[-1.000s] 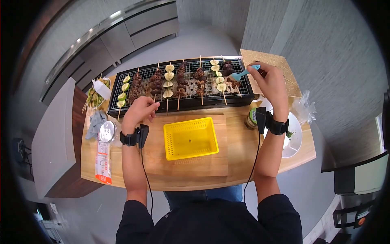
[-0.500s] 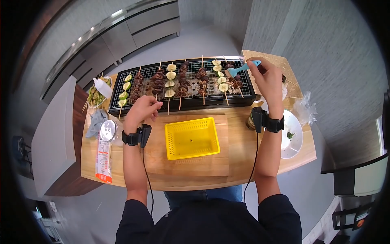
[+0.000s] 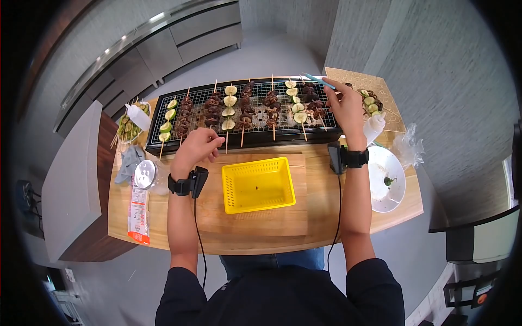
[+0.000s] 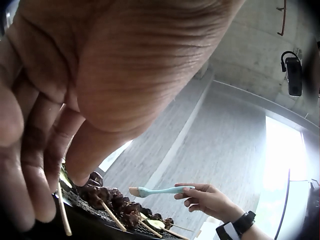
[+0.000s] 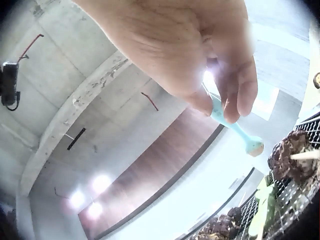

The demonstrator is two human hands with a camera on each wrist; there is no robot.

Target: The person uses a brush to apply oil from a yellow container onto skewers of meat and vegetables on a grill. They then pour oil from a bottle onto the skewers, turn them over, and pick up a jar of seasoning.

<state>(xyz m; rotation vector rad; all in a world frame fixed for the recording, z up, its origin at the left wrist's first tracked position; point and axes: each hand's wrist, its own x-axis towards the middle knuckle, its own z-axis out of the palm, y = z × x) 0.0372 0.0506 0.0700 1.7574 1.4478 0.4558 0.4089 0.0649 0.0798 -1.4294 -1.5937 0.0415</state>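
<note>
My right hand [image 3: 346,111] pinches the light-blue handle of a basting brush [image 4: 165,190] between thumb and fingers. In the left wrist view the brush is nearly level, its tan bristles raised over the right end of the grill. The black grill [image 3: 244,137] carries a row of skewers of dark browned meat [image 3: 212,108] and sliced zucchini [image 3: 229,101]. At the grill's front edge hovers my left hand [image 3: 200,148], its fingers loosely curled and holding nothing, close beside the ends of wooden sticks [image 4: 65,215].
A yellow basket [image 3: 231,206] sits on the cutting board [image 3: 272,228]. Right are a white bowl [image 3: 394,201] and a squeeze bottle [image 3: 374,127]; left are a lidded jar [image 3: 144,175], a packet [image 3: 138,217], a grey cloth [image 3: 130,163] and another white bottle [image 3: 138,117].
My right hand has lifted the brush off the skewers at the grill's right end and moved slightly left. The left hand has shifted a little right along the front edge.
</note>
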